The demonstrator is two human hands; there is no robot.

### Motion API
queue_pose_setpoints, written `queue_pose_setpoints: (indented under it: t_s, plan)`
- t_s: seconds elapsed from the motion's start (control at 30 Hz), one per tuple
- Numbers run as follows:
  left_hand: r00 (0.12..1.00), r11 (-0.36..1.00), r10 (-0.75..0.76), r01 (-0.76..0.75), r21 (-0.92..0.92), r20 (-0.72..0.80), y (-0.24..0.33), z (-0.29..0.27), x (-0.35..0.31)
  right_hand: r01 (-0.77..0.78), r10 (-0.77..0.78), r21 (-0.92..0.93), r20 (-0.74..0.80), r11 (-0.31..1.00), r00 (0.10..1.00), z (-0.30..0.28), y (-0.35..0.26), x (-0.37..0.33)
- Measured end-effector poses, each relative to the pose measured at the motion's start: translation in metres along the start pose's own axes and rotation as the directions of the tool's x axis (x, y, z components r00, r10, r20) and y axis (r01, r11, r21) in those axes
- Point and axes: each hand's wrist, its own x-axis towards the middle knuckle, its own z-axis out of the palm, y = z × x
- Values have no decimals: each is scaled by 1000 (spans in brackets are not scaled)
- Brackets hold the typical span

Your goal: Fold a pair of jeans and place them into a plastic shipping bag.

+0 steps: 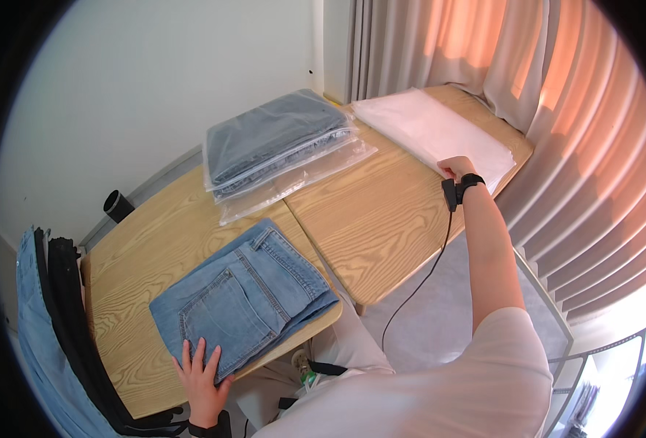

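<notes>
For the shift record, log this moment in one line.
left hand: on folded jeans | right hand: at white plastic pile | far side: bagged clothes

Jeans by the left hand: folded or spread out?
Folded: the blue jeans lie in a compact, layered bundle, back pocket up, left hand on the near edge.

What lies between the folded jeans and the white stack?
The head view shows only bare tabletop, crossed by a seam, between the folded jeans and the white stack.
</notes>
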Motion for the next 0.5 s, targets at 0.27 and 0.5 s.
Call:
queue_pose_setpoints:
  t_s: [0.27,0.5]
  plan:
    - [1000,999,19,-19,-25,-9,2,4,6,248,-169,531,-194,811,966,-24,-5,9]
    - [999,1000,22,-22,4,-24,-1,2,-1,536,-596,396,38,746,802,17,-110,-133]
